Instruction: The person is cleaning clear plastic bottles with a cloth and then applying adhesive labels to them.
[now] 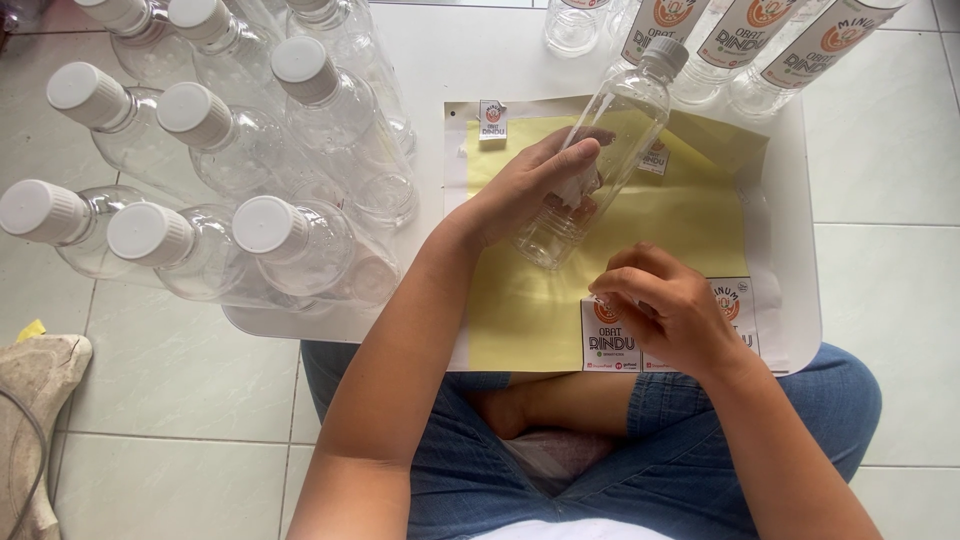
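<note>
My left hand (pixel 535 185) grips a clear empty plastic bottle with a white cap (pixel 615 130), holding it tilted above a yellow sticker backing sheet (pixel 520 300). My right hand (pixel 670 305) rests at the sheet's lower right edge, its fingers pinching at a white printed label (pixel 608 345) still on the sheet. A small white label (pixel 493 122) lies near the sheet's top left corner. The sheet lies on a white tray (pixel 800 200) across my lap.
Several clear capped empty bottles (pixel 250 160) stand crowded on the tray's left side. Labelled bottles (pixel 760 40) stand at the top right. Tiled floor surrounds the tray. A beige object (pixel 35 400) lies at the lower left.
</note>
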